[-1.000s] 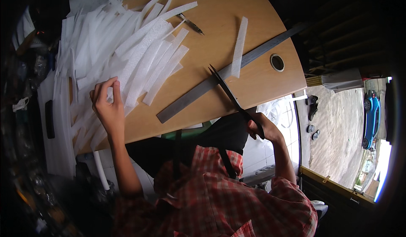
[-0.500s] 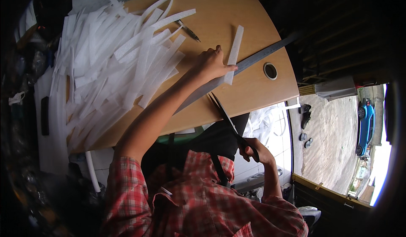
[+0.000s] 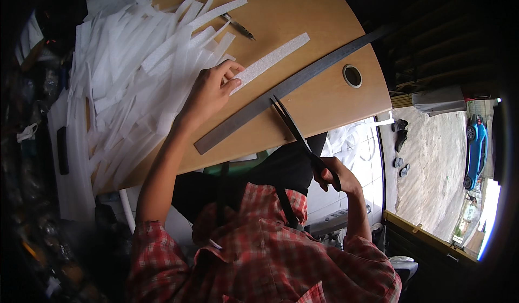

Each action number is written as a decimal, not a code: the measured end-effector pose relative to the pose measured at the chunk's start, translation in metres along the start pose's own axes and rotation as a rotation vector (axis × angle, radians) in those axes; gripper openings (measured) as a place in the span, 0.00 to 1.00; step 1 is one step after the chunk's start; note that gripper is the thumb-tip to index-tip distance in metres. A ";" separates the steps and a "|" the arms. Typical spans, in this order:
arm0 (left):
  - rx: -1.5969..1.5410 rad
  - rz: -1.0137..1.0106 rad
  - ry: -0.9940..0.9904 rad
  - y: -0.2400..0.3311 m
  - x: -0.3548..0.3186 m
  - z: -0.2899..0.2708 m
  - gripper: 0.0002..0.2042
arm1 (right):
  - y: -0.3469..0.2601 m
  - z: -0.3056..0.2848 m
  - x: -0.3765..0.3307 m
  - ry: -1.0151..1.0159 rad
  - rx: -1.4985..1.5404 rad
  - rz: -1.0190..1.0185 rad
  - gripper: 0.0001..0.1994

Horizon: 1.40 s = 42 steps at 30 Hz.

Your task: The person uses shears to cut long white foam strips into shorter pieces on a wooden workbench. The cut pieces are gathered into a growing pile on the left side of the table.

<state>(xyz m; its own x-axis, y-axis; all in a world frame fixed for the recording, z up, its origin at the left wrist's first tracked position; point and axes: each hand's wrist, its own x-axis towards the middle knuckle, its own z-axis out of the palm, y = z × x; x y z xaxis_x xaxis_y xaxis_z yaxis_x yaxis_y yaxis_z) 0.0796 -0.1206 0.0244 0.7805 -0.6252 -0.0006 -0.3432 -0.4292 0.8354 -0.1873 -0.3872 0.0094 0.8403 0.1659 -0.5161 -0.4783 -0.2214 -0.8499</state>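
My left hand (image 3: 212, 89) is closed on the near end of a white foam strip (image 3: 277, 58), which points away to the right above the wooden table. Just right of the strip, a long metal ruler (image 3: 289, 85) lies slantwise across the tabletop, its far end reaching past the edge. Black-handled scissors (image 3: 296, 131) are gripped in my right hand (image 3: 341, 176) by the table's near edge. Their blades point up toward the ruler, the tips slightly apart. A large heap of white foam strips (image 3: 130, 70) covers the table's left side, beside my left forearm.
A slim pen-like tool (image 3: 238, 26) lies near the heap on the table (image 3: 330, 100). A round ringed hole (image 3: 352, 76) pierces the tabletop at right. More white strips (image 3: 354, 143) lie on the tiled floor. Footwear (image 3: 400, 132) and a blue car (image 3: 476, 151) are outside.
My left hand has moved left off the ruler, bringing the foam strip with it and turning it to a slant. My right hand still holds the scissors in nearly the same place.
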 end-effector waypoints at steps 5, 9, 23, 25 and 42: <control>0.088 0.013 0.190 -0.014 -0.059 -0.011 0.10 | -0.019 -0.001 0.014 0.009 -0.031 -0.015 0.45; 0.306 0.097 0.268 -0.023 -0.084 -0.009 0.09 | -0.015 -0.005 0.020 0.005 -0.047 -0.057 0.41; 0.081 0.039 0.427 -0.033 -0.095 0.002 0.08 | -0.025 -0.010 0.017 -0.014 -0.080 0.035 0.41; 0.019 0.008 0.455 -0.031 -0.096 0.004 0.08 | -0.021 -0.009 0.015 0.000 -0.087 0.015 0.40; 0.031 -0.049 0.427 -0.036 -0.098 0.011 0.07 | -0.019 -0.003 0.023 0.010 -0.042 -0.042 0.52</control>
<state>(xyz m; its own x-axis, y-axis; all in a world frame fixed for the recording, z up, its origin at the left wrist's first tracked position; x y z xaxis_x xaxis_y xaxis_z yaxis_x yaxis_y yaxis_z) 0.0099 -0.0511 -0.0118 0.9402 -0.2805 0.1933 -0.3109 -0.4748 0.8234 -0.1583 -0.3816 0.0135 0.8617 0.1665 -0.4793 -0.4320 -0.2547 -0.8652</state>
